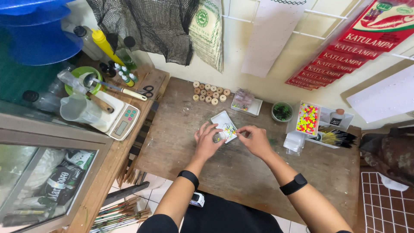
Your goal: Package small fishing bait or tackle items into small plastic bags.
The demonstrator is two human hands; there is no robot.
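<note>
Worn brown wood makes up the square worktable (181, 142) seen from the head camera, and near its middle lies a small white square plastic tray (224, 124), tilted like a diamond, with tiny yellow and green bits inside it. Both hands meet at this tray. The left hand (207, 140) rests at the tray's lower left corner, fingers curled and pinched around a small greenish item too small to identify, touching the tray's edge. The right hand (254, 139) sits just to the tray's right, thumb and forefinger pressed together on something fine at the tray's rim; what it grips cannot be made out. Each wrist wears a black band. Beyond the tray, toward the wall, a cluster of short tan wooden spools (210, 93) stands in rows, and beside them, right of the tray's far corner, is a shallow white box of pale tangled material (245, 103). Farther right of the tray sit a round green-filled dish (282, 111), a white compartment box packed with bright pink and yellow beads (308, 118), and a bundle of dark-handled brushes with yellowish bristles (334, 138). Well left of the tray, on a separate counter, a white digital kitchen scale (118, 116) carries a clear plastic measuring jug (79, 110), with a green bowl (82, 80) behind it.
</note>
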